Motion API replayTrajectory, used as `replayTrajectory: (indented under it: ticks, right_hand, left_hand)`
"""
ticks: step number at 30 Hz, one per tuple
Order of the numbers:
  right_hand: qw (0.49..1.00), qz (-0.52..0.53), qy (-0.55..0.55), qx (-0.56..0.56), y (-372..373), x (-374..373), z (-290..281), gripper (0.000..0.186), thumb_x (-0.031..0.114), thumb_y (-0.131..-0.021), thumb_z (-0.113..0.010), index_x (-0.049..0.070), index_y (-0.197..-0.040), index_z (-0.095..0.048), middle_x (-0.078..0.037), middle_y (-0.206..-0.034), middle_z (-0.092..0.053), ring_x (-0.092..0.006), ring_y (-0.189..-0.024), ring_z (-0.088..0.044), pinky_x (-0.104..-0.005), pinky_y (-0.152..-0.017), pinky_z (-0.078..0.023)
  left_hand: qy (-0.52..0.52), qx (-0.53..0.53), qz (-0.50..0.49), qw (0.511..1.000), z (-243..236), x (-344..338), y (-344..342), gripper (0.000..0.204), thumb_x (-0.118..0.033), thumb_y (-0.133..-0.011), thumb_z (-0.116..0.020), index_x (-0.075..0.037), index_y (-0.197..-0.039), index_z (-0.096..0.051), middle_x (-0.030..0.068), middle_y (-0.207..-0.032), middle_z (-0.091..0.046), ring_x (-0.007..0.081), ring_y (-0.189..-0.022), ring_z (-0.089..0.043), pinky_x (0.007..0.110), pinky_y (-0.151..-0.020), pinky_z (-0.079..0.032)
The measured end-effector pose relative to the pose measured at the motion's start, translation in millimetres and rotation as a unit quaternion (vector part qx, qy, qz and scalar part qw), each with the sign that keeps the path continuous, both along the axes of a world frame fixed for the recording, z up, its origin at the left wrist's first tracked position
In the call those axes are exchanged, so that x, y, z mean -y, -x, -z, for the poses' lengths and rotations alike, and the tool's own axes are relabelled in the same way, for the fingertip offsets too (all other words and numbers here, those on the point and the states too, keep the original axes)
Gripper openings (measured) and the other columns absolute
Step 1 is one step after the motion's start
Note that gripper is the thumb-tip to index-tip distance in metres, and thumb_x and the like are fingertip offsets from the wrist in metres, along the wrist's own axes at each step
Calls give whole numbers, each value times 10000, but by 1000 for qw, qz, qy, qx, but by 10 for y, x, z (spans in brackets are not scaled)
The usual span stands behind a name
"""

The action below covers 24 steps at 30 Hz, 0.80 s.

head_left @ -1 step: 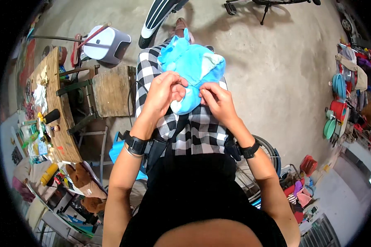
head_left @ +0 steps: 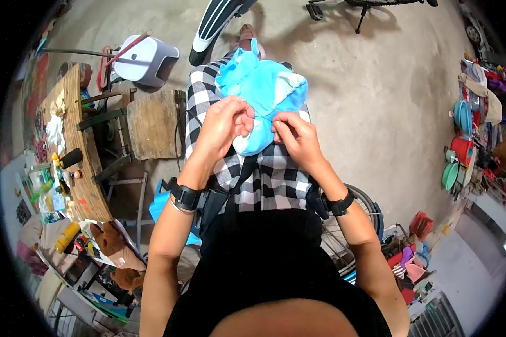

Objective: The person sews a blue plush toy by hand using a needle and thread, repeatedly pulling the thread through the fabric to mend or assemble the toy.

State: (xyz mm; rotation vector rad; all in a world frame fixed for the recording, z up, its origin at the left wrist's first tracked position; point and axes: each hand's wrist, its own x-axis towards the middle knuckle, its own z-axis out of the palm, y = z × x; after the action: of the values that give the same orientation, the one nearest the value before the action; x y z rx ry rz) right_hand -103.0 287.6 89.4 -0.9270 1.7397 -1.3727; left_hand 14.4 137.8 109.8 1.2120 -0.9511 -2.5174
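A light-blue plush toy (head_left: 281,84) with white patches and a frilled edge rests on my lap, over black-and-white checked cloth (head_left: 275,177). Its smaller rounded end points toward me. My left hand (head_left: 229,124) is closed at the left of the narrow part, fingers curled and pressed together on the plush. At the right of that same part my right hand (head_left: 295,136) pinches the blue fabric between thumb and forefinger. Whether anything small, such as a needle or thread, sits between the fingertips cannot be made out.
To my left stand a worn wooden chair (head_left: 152,124), a cluttered wooden table (head_left: 84,168) and a white plastic stool (head_left: 146,60). A bicycle wheel (head_left: 348,224) is close by my right arm. Basins (head_left: 450,175) and piled goods line the right side.
My left hand has shifted very slightly to the left. My right hand and the plush toy look the same.
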Motion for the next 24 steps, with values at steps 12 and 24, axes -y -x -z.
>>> replayTrajectory:
  ticks: [12,24]
  right_hand:
    - [1000,18,20,2,2,13,92,87,46,-904,-523,-2,-952,-577,-71,-758,-609,-118,-624,-591,-248,-569,-478]
    - [999,24,23,17,4,40,86,88,42,-903,-539,-23,-944,-581,-83,-771,-628,-116,-632,-605,-235,-580,-485]
  left_hand:
    - [171,6,79,982,16,86,48,313,70,-761,-599,-53,-1002,-441,-9,-725,-469,49,-507,-434,197,-376,-297]
    - [547,81,148,820,66,17,84,407,-3,-711,-689,-44,-1005,-411,41,-759,-424,123,-636,-441,257,-567,-409]
